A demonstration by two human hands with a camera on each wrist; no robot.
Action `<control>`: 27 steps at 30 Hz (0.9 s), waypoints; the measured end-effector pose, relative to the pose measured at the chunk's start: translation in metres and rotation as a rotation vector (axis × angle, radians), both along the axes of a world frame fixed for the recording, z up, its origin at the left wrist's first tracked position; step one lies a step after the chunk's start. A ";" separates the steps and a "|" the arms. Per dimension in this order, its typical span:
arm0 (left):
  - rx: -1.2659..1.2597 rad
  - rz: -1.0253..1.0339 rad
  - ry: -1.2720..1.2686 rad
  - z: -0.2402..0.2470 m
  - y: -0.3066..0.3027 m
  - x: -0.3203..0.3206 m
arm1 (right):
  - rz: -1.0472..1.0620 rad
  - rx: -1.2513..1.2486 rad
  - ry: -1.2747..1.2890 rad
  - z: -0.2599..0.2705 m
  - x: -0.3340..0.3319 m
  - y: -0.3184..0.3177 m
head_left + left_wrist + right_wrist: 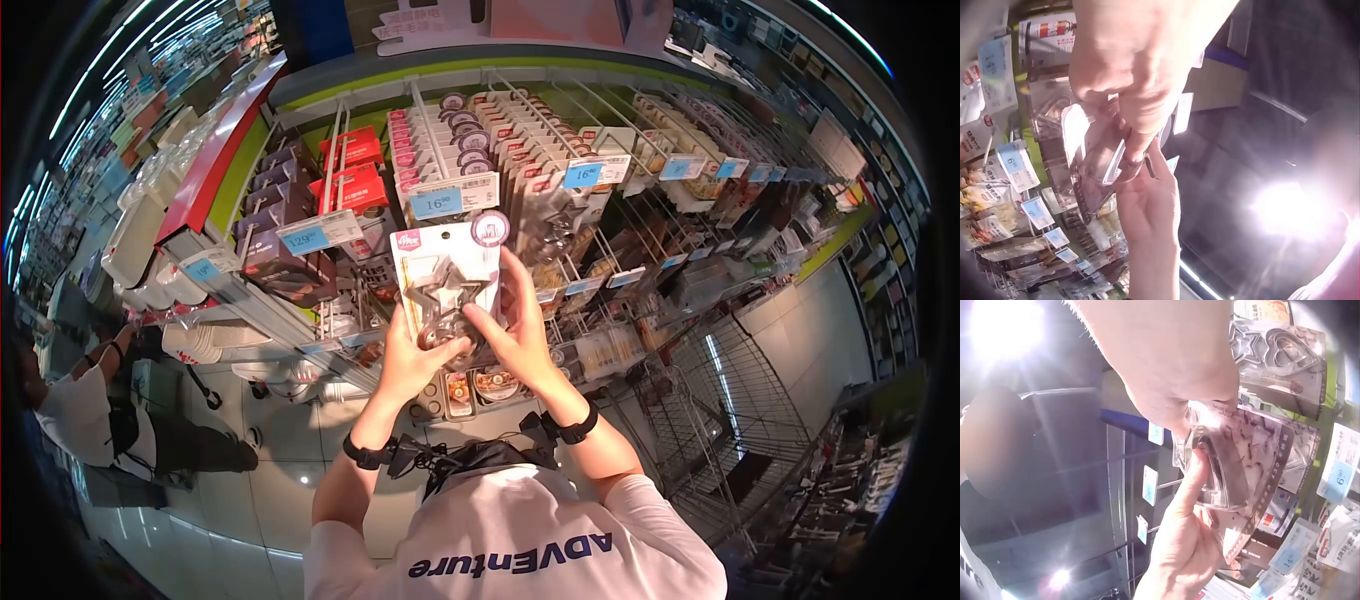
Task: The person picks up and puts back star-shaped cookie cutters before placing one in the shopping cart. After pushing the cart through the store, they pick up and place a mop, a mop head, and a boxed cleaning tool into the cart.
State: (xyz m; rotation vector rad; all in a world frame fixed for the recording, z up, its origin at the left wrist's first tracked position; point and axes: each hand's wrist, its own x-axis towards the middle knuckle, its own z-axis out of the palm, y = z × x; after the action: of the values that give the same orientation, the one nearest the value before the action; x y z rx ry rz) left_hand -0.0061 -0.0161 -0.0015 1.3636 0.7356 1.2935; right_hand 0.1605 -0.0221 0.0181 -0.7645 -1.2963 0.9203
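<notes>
A second person (85,410) crouches on the floor well to the left of the rack (450,68). On the left part of the rack hang dark boxes (280,225), and beside them red boxes (355,170). Near the middle of the rack a blue tag (437,203) shows a price of 16.

Just in front of the middle of the rack, below that tag, the shopper holds up a pack (445,285) with both hands. It is a clear blister card, and a star-shaped metal form shows inside it. It stands upright with its face toward the shopper. It touches no hook, as far as I can see.

The left hand (410,360) grips the lower left edge, its thumb pressed on the front. The right hand (520,335) holds the right side, with the fingers lying up along the edge and the thumb across the front. The right wrist view also shows a thumb on the clear plastic, so both hands are closed on the pack and neither is free.

To the right of the rack, lower down, stands a wire trolley (745,400).

In my judgement the pack is already taken off the rack. It is not yet put down anywhere, neither back on a hook nor in the trolley.
</notes>
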 end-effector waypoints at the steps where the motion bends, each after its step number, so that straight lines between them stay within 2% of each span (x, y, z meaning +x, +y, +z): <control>1: 0.033 -0.007 0.003 -0.001 0.006 0.005 | -0.030 -0.010 0.044 0.002 0.001 0.003; 5: 0.047 0.000 -0.040 0.002 0.022 0.020 | -0.099 0.023 0.017 0.005 0.010 0.020; 8: 0.069 0.021 -0.022 -0.003 0.027 0.021 | -0.096 0.031 -0.068 0.002 0.012 0.029; 15: 0.063 0.023 0.060 -0.007 0.028 0.013 | -0.073 -0.003 -0.094 -0.001 0.007 0.029; 17: 0.101 0.125 0.061 -0.007 0.029 0.016 | -0.099 -0.010 -0.092 -0.002 0.004 0.037; 19: 0.260 0.334 0.229 0.001 0.032 0.023 | -0.195 0.000 -0.190 -0.002 0.001 0.050; 20: 0.232 0.405 0.304 -0.008 0.038 0.022 | -0.288 0.067 -0.262 0.004 -0.002 0.055; 21: 0.380 0.571 0.631 -0.008 0.045 0.021 | -0.383 0.155 -0.298 -0.007 -0.007 0.070; 22: 0.424 0.569 0.773 -0.016 0.056 0.017 | -0.398 0.180 -0.276 -0.007 -0.011 0.079; 23: 0.354 0.544 0.829 -0.014 0.062 0.016 | -0.500 0.237 -0.348 -0.016 -0.018 0.093; 24: 0.421 0.711 1.015 -0.033 0.074 0.018 | -0.463 0.090 -0.389 -0.016 -0.020 0.095; 25: 0.380 0.679 1.040 -0.019 0.078 0.021 | -0.557 0.192 -0.419 -0.020 -0.024 0.098; 26: 0.552 0.757 1.004 -0.027 0.087 0.026 | -0.526 0.012 -0.468 -0.022 -0.028 0.098; 27: 0.570 0.782 1.090 -0.049 0.100 0.018 | -0.539 0.003 -0.462 -0.021 -0.029 0.093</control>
State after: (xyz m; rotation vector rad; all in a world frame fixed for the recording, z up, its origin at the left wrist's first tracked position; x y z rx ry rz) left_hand 0.0115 0.0835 -0.0505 2.4342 1.8740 1.3117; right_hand 0.1317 0.0711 -0.0024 -1.2966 -1.3775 0.3129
